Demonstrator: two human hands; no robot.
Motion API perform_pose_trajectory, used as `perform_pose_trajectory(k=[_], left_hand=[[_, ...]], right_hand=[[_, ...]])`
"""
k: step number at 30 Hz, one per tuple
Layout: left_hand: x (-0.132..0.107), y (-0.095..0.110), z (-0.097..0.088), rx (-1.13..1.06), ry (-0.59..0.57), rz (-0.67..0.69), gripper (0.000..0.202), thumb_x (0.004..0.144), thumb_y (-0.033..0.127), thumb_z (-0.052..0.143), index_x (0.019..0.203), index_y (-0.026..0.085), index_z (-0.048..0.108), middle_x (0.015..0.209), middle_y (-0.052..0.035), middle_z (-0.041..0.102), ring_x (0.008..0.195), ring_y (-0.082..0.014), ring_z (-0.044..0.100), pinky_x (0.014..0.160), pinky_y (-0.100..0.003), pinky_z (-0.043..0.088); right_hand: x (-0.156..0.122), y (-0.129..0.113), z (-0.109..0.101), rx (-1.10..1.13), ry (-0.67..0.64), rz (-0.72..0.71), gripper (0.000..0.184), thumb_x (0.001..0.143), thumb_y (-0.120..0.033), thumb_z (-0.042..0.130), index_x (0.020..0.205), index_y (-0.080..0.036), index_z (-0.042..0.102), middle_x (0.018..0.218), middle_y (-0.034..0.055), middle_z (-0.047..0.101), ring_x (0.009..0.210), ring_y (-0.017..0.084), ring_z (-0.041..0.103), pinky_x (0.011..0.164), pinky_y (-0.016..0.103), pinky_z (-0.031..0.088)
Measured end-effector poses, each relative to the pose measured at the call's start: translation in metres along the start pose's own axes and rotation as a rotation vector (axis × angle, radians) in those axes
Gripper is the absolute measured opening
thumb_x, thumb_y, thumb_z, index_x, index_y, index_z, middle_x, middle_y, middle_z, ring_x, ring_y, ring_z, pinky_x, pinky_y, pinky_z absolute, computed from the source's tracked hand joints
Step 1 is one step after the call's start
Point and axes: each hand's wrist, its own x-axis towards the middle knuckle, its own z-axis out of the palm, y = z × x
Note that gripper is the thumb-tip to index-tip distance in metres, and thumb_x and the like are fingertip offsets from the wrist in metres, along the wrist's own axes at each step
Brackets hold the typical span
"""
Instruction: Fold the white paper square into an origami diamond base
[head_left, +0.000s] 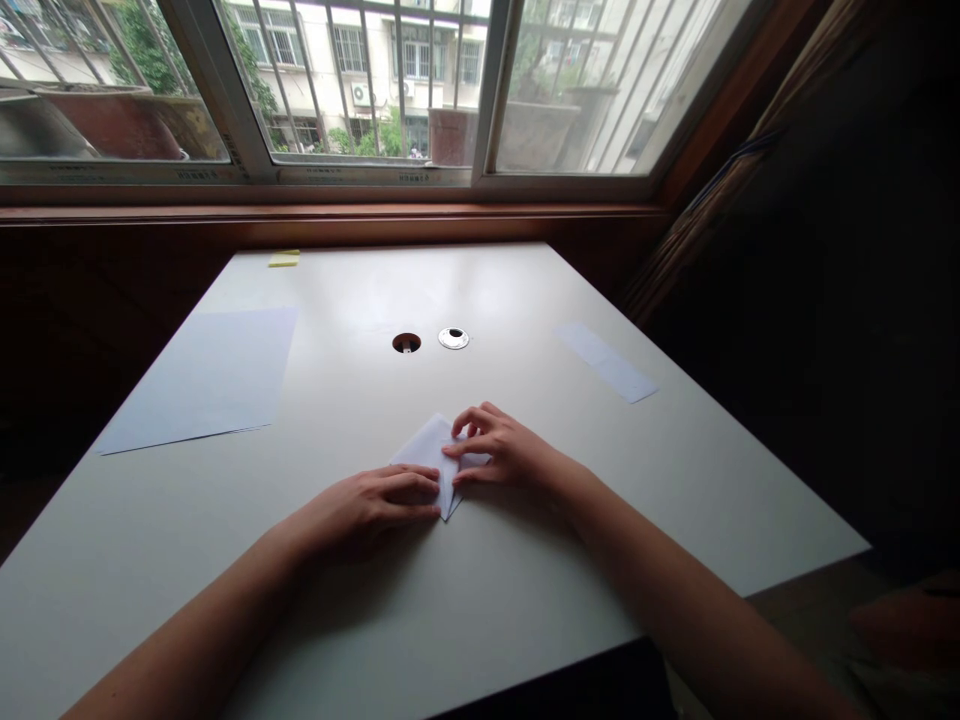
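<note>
A small folded piece of white paper lies on the white table in front of me, shaped like a pointed wedge. My left hand rests on its near left part, fingers lying flat together and pressing it down. My right hand sits on its right side, fingertips bent and pinching a fold of the paper. Part of the paper is hidden under both hands.
A flat white sheet lies at the left of the table. A narrow paper strip lies at the right. A yellow sticky pad is at the far edge. A cable hole and its cap sit mid-table. A window runs behind.
</note>
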Motion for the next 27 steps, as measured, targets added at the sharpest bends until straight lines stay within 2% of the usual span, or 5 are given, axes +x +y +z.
perform_pose_trajectory(k=[4,8,13,27], left_hand=[[0.0,0.0,0.0,0.01,-0.011,-0.01,0.039,0.096,0.014,0.05,0.132,0.025,0.06,0.132,-0.0104,0.06,0.133,-0.0224,0.05,0.11,-0.036,0.047],[0.0,0.0,0.0,0.05,-0.041,-0.013,0.041,0.096,0.013,0.05,0.134,0.027,0.059,0.132,-0.0105,0.059,0.134,-0.023,0.048,0.109,-0.037,0.047],[0.002,0.001,-0.001,0.051,-0.024,0.0,0.039,0.096,0.015,0.052,0.132,0.026,0.06,0.126,-0.0111,0.061,0.132,-0.0233,0.05,0.109,-0.037,0.047],[0.004,0.002,-0.002,0.044,-0.013,0.018,0.037,0.096,0.016,0.053,0.131,0.024,0.061,0.123,-0.0111,0.063,0.133,-0.023,0.049,0.111,-0.036,0.046]], right_hand=[[-0.001,-0.011,-0.001,-0.059,-0.031,0.049,0.05,0.077,-0.062,0.071,0.113,-0.026,0.071,0.114,0.0102,0.06,0.096,0.023,0.052,0.088,0.041,0.048],[0.0,-0.022,-0.002,-0.106,-0.064,0.123,0.057,0.074,-0.064,0.072,0.113,-0.024,0.067,0.119,0.0111,0.059,0.104,0.028,0.049,0.092,0.046,0.045],[0.0,-0.026,-0.001,-0.108,-0.106,0.157,0.062,0.072,-0.066,0.072,0.116,-0.023,0.063,0.125,0.0114,0.057,0.114,0.031,0.044,0.096,0.05,0.044],[0.001,-0.03,-0.001,-0.078,-0.132,0.177,0.064,0.073,-0.067,0.071,0.117,-0.023,0.059,0.128,0.0127,0.054,0.121,0.034,0.04,0.099,0.053,0.042]])
